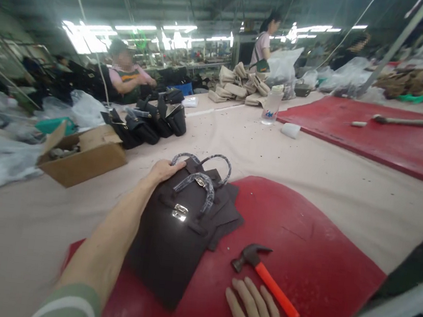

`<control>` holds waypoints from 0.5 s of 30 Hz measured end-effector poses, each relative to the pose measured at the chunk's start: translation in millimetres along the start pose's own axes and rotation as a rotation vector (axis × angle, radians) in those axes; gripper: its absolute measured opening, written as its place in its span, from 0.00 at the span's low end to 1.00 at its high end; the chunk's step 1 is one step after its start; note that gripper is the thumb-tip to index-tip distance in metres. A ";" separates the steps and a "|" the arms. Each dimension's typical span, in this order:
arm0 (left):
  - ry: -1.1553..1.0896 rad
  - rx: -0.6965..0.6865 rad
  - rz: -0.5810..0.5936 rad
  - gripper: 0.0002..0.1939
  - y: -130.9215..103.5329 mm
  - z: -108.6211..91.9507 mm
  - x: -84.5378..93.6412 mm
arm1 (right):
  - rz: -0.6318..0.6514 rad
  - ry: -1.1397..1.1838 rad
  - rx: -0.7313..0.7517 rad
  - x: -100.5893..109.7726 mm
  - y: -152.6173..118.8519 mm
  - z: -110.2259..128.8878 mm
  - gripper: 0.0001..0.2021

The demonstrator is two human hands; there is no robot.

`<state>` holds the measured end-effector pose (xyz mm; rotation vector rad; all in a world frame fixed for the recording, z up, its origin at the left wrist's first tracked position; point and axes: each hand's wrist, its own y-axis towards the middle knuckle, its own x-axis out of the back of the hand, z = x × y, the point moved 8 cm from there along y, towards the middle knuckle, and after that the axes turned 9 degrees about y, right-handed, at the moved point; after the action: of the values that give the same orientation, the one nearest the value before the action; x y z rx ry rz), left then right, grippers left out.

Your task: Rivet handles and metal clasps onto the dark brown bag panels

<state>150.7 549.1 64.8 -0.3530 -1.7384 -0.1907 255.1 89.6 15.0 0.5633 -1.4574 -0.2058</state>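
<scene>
My left hand (163,170) grips the upper left edge of a dark brown, flat handbag piece (168,256), its thumb on top. Plastic-wrapped curved handles and a shiny metal clasp (180,212) show on it. More dark flat pieces (230,215) lie fanned out under its right side, on a red mat (303,231). My right hand (256,313) rests palm down on the mat, fingers stretched out and holding nothing. Just beyond and to the right of its fingers lies a claw hammer (276,287) with an orange and black handle.
At the left stands an open cardboard box (83,161); several black bags (154,123) sit behind it. A clear bottle (272,104), a white roll (290,130) and beige pieces (239,85) stand farther back. Another red board (391,142) carries a mallet-like tool (412,122). Co-workers are beyond.
</scene>
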 end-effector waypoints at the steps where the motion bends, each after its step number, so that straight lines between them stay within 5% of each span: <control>1: 0.007 0.008 -0.015 0.39 -12.8 3.2 2.1 | 0.004 0.023 -0.032 4.7 2.6 1.2 0.29; 9: 0.054 0.176 -0.192 0.29 -129.4 23.1 5.8 | 0.132 0.266 -0.205 2.2 10.1 5.2 0.29; 15: -0.027 0.137 -0.182 0.15 -245.1 18.8 3.9 | 0.236 0.435 -0.312 20.2 13.0 10.9 0.31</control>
<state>49.7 325.5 81.4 -0.0980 -1.7999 -0.1972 244.3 88.8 39.0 0.1629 -1.0302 -0.1114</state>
